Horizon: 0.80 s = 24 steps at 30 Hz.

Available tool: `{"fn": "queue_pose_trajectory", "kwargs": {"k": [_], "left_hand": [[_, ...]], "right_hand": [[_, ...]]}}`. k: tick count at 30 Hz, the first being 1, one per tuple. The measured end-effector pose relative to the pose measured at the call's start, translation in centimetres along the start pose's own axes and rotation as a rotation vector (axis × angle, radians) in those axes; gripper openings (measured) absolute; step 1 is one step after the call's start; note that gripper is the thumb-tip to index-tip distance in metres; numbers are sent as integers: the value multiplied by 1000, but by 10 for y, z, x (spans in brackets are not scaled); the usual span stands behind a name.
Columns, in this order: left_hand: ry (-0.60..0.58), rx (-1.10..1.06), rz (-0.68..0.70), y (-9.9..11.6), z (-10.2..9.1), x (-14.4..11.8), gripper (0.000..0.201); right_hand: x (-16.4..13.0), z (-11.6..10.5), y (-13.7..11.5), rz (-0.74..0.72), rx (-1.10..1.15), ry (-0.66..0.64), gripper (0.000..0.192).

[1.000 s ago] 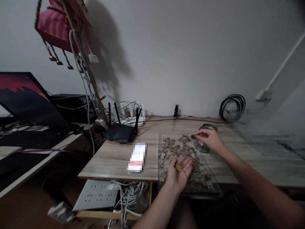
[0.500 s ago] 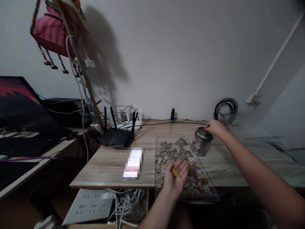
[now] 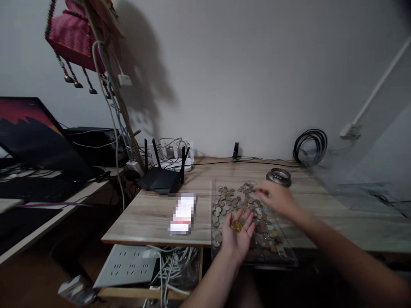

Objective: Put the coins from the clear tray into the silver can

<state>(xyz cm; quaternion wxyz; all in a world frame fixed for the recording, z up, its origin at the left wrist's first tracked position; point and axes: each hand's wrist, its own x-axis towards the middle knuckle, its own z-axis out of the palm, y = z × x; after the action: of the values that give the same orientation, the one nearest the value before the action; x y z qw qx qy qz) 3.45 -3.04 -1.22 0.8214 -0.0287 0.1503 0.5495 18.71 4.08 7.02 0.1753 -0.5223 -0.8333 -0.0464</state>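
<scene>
My left hand (image 3: 236,235) lies palm up over the near end of a clear plastic tray (image 3: 289,256), cupping a gold coin (image 3: 236,226). Several loose silver and brown coins (image 3: 234,201) cover the tray. My right hand (image 3: 278,198) is blurred with motion above the tray's far right part; I cannot tell whether it holds anything. A metal tin (image 3: 278,176) stands behind that hand on the wooden table (image 3: 150,214), its lower part hidden.
A black router (image 3: 160,177) and a white power strip (image 3: 175,162) sit at the table's back left. A blurred-out flat object (image 3: 183,213) lies left of the tray. A coiled black cable (image 3: 310,147) hangs at the wall. Cables and another power strip (image 3: 123,265) lie below the table edge.
My right hand went from the tray to the top of the tin, then came back down over the coins. My left hand stayed put with the gold coin.
</scene>
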Motion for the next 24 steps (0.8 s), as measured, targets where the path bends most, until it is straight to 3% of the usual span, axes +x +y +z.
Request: {"fn": "queue_pose_trajectory", "kwargs": {"k": [1, 3, 5, 7, 10, 12, 13, 16, 18, 21, 24], "left_hand": [[-4, -8, 9, -1, 0, 0, 33], [-3, -25, 31, -2, 0, 1, 29], [-5, -31, 46, -3, 0, 2, 28], [-18, -19, 39, -3, -1, 2, 29], [0, 8, -9, -1, -2, 1, 33], [23, 24, -26, 0, -2, 2, 37], [30, 29, -26, 0, -3, 2, 39], [45, 37, -17, 0, -3, 3, 43], [53, 38, -16, 0, -3, 3, 43], [41, 31, -17, 1, -2, 2, 46], [30, 6, -9, 1, 1, -1, 51]], "right_hand": [[-12, 9, -17, -142, 75, -120, 26], [-32, 26, -45, -232, 144, -223, 23], [-42, 37, -58, -227, 180, -242, 20], [-38, 35, -53, -201, 238, -226, 16], [-13, 12, -14, -12, 284, -31, 21], [9, -7, 25, 215, 164, 175, 25], [20, -16, 44, 337, 50, 219, 24], [44, -29, 89, 485, -161, 88, 19], [52, -30, 100, 514, -203, -27, 17], [52, -31, 85, 514, -257, -12, 19], [27, -25, 35, 266, -218, 210, 27]]}}
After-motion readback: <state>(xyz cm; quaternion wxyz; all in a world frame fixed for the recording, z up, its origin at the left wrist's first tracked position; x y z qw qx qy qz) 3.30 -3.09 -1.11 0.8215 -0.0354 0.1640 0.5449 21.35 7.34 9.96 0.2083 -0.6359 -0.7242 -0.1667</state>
